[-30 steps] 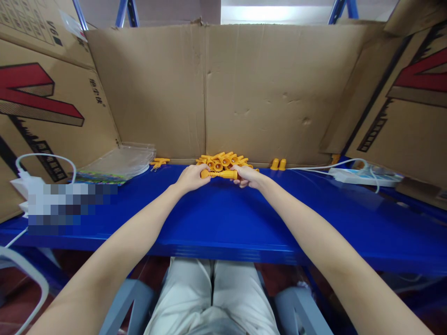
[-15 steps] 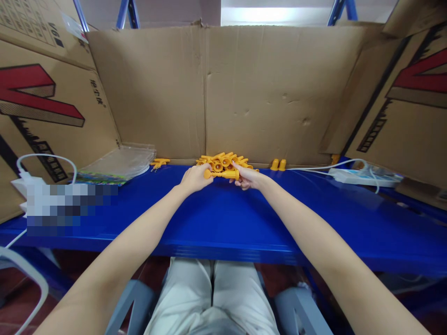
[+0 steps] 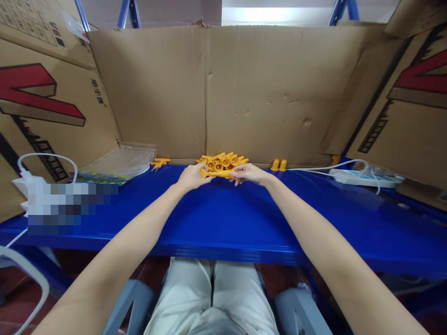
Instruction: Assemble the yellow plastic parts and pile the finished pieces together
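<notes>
Both my arms reach far forward over the blue table [image 3: 223, 218]. My left hand [image 3: 191, 177] and my right hand [image 3: 248, 173] meet at a long orange plastic piece [image 3: 217, 173], each with fingers closed on one end of it. It lies level, right at the front of a pile of several like orange pieces [image 3: 223, 162] stacked against the cardboard back wall [image 3: 244, 88]. My right hand covers the right side of that pile.
Two orange caps [image 3: 278, 164] stand right of the pile, a T-shaped orange piece [image 3: 159, 162] left of it. Clear plastic bags [image 3: 118, 164] lie at back left. A white power strip with cable [image 3: 363, 176] lies at right, a white charger [image 3: 24, 179] at left. Cardboard boxes wall both sides.
My hands have carried the long orange piece a little farther back, up against the pile. My right hand has turned palm-down over its right end.
</notes>
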A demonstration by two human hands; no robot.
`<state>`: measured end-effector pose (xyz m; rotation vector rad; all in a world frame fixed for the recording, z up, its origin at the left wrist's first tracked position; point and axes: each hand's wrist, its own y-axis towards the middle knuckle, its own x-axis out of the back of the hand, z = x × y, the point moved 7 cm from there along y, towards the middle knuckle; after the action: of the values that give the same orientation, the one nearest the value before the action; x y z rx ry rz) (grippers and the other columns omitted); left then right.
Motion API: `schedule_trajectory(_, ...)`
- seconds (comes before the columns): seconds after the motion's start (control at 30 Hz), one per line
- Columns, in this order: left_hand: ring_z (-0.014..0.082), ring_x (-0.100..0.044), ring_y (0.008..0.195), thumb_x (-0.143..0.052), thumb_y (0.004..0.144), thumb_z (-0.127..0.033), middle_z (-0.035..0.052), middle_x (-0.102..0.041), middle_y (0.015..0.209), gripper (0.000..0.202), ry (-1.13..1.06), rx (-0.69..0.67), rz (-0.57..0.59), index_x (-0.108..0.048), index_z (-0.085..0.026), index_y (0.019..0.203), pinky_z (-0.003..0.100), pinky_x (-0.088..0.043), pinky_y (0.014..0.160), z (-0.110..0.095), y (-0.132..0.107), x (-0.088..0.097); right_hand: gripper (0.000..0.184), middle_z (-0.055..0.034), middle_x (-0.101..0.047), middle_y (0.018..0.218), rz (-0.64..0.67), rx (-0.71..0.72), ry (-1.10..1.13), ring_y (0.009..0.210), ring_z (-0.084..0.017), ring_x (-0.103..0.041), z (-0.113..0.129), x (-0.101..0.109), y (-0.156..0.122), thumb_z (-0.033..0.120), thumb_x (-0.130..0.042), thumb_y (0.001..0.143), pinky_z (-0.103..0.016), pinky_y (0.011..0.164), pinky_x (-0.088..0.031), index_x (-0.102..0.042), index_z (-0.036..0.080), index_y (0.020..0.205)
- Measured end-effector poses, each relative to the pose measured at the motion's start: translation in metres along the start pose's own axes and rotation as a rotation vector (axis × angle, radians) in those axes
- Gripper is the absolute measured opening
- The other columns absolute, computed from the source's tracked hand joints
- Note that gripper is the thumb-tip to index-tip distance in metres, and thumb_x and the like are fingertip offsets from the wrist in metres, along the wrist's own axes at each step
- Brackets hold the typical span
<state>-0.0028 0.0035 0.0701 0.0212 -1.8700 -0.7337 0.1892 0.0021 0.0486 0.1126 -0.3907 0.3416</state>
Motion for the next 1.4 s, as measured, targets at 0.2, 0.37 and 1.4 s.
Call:
schedule_trajectory(0.2, 0.0178, -0.06, 0.069, -0.066, 0.071, -0.047, 0.002, -0.067, 0.075, 0.034, -0.016, -0.024, -0.017, -0.064, -0.02, 0.093, 0.026, -0.038, 0.06, 0.001, 0.0, 0.0, 0.026, -0.0083, -0.071, 0.071, 0.011, -0.001, 0.058, 0.049, -0.007, -0.058, -0.001, -0.002, 0.001, 0.029, -0.062, 0.089, -0.018, 0.049, -0.046, -0.064, 0.01, 0.072)
schedule_trajectory(0.37, 0.0164, -0.059, 0.066, -0.067, 0.069, -0.047, 0.0008, -0.066, 0.071, 0.034, -0.014, -0.034, -0.046, -0.063, -0.021, 0.091, 0.025, -0.036, 0.059, 0.002, 0.001, -0.001, 0.037, -0.0085, -0.069, 0.064, 0.037, -0.026, 0.142, 0.046, -0.007, -0.056, -0.009, -0.004, 0.004, 0.039, -0.063, 0.088, -0.018, 0.047, -0.045, -0.062, 0.01, 0.065)
schedule_trajectory(1.4, 0.0122, -0.05, 0.059, -0.071, 0.066, -0.041, -0.0012, -0.062, 0.068, 0.033, -0.147, -0.161, -0.064, -0.063, -0.018, 0.09, 0.024, -0.034, 0.059, -0.014, 0.001, 0.009, 0.021, -0.0027, -0.066, 0.058, 0.101, 0.078, 0.109, 0.047, -0.01, -0.056, 0.009, -0.004, 0.0, 0.034, -0.076, 0.068, -0.023, 0.049, -0.046, -0.067, 0.015, 0.067)
